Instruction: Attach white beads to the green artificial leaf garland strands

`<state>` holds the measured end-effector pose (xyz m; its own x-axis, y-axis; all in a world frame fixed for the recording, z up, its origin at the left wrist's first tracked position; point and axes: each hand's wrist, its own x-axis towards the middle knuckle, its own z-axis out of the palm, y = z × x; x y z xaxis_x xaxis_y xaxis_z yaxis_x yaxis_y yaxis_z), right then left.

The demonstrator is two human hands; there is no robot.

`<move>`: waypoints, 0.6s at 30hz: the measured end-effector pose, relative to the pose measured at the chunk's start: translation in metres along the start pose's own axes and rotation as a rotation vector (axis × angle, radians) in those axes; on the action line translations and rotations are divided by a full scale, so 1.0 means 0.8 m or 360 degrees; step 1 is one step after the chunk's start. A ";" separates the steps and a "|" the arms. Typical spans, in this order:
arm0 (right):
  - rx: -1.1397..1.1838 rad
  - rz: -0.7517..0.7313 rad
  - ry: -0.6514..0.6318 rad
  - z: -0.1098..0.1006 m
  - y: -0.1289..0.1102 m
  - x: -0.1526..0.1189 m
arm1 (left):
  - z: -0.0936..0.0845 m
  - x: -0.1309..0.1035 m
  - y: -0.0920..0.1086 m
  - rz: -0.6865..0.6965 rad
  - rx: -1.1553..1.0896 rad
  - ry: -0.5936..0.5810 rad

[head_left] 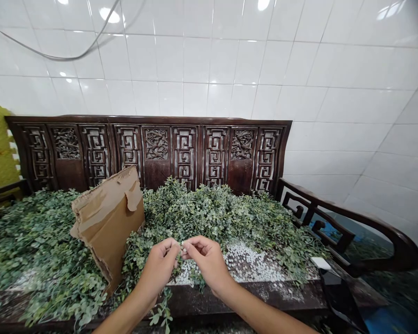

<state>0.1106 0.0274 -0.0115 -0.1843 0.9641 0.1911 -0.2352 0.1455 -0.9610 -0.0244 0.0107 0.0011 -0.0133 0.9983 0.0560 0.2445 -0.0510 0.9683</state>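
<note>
Small pale piece [181, 246]: between the two hands' fingertips, above the counter's front part; too small to identify.
Grip: left hand [164, 260] and right hand [205, 260] each pinching the piece, thumb against finger, tips nearly meeting.
Handling (judged): steady one pinch, work the other in short pulls, wrists level.
Counter [251, 300]: dark front edge beneath the hands; leafy strand [163, 311] hanging there.
White bits [252, 266]: loose; sweeping moves could scatter them.
Cardboard [113, 222]: upright, leaning, limiting the left side.
Leaves [209, 208]: heaped behind, open air above.
Backrest [156, 174]: carved wood, far limit.
</note>
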 end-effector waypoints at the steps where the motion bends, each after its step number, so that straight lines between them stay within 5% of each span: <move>1: 0.0005 0.0002 -0.0001 0.000 0.001 0.000 | 0.000 0.000 0.000 -0.0001 -0.0002 0.0003; 18: -0.0147 -0.0087 -0.0040 -0.001 -0.004 -0.002 | 0.001 0.000 -0.003 0.0014 -0.0051 -0.0005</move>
<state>0.1126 0.0258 -0.0087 -0.1976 0.9486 0.2474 -0.1570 0.2185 -0.9631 -0.0243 0.0109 -0.0011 -0.0083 0.9979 0.0635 0.2134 -0.0603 0.9751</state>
